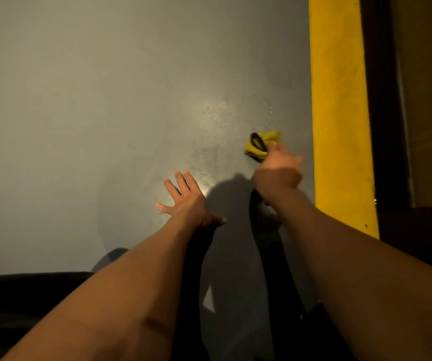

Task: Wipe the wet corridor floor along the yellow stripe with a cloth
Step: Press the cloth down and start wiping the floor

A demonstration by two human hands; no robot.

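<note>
1. Head view: the right hand [278,165] grips the bunched yellow-and-black cloth [260,145], fingers clamped on it, blurred.
2. The cloth protrudes at 11 o'clock from the fingers, on the wet grey floor [209,118].
3. The long yellow floor stripe [340,100] lies at 3 o'clock, running 12 to 6.
4. The left hand [189,201] rests on the floor, fingers spread; the right is nearer the stripe.

Crumpled yellow cloth with black edging [260,144] — bunched into small wad, pressed on floor, gripped from near side by right hand [278,168]; blurred, folds hard to read. Lies just left of stripe, not touching it.

Smooth grey corridor floor [92,113] — dull sheen, speckled wet patch with fine droplets around and left of cloth.

Broad yellow painted stripe [340,100] — runs along right side of floor, scuffed, faint dark smudges; dark strip borders its right edge.
</note>
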